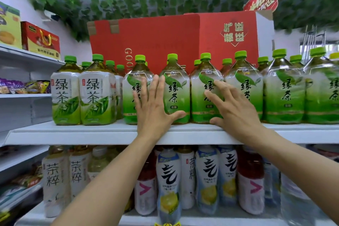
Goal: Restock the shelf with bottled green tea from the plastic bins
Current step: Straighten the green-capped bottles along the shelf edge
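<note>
Head view: green tea bottles stand in a packed front row on the upper shelf, more behind them; no plastic bins in frame. Left hand lies flat with straight fingers on the fronts of two neighbouring bottles, right hand spread, fingertips on the next bottle's label, neither wrapped round anything. Full large bottles likely heavy, thin walls give a little, label film slick; best grip probably round the body below the shoulder, not the cap.

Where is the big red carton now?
In the head view, the red carton stands at the top centre, behind the row of green tea bottles on the upper shelf.
</note>
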Action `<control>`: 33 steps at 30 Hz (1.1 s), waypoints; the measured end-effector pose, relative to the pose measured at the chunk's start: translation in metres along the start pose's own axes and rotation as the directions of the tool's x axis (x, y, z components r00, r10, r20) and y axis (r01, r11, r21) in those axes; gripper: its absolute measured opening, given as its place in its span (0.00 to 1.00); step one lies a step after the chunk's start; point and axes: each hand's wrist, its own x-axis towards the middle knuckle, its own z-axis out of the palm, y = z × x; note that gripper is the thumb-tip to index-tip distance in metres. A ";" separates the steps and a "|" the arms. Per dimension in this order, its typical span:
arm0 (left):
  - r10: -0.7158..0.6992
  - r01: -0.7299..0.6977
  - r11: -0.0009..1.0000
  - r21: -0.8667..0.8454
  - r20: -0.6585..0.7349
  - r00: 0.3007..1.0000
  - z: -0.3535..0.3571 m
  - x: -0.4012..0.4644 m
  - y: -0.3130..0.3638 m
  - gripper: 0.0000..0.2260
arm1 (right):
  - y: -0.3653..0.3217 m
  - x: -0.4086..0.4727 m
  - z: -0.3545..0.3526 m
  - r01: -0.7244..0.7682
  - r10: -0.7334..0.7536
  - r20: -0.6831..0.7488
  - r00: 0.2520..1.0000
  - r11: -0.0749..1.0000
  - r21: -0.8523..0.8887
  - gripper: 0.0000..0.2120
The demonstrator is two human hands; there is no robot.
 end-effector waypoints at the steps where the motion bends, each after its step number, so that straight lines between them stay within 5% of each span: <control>1: 0.002 -0.002 1.000 0.002 -0.001 1.000 0.000 0.000 0.000 0.54 | 0.000 0.000 0.000 0.000 0.000 0.007 1.000 1.000 -0.009 0.46; 8: 0.015 -0.015 1.000 -0.001 -0.007 1.000 -0.001 -0.003 0.000 0.53 | 0.005 -0.011 0.001 -0.036 0.035 0.010 0.999 0.996 0.080 0.39; 15: 0.187 -0.189 0.980 0.053 0.047 0.981 0.003 -0.006 0.030 0.47 | 0.050 -0.054 -0.025 -0.303 0.292 0.135 0.947 0.951 0.065 0.36; 25: 0.204 -0.207 0.976 0.062 0.054 0.977 0.033 0.003 0.090 0.48 | 0.071 -0.043 -0.025 -0.164 0.177 0.117 0.977 0.980 -0.116 0.41; 33: 0.181 -0.188 0.976 0.107 0.069 0.981 0.028 0.000 0.093 0.49 | 0.084 -0.041 -0.019 -0.084 0.078 0.162 0.984 0.996 0.031 0.38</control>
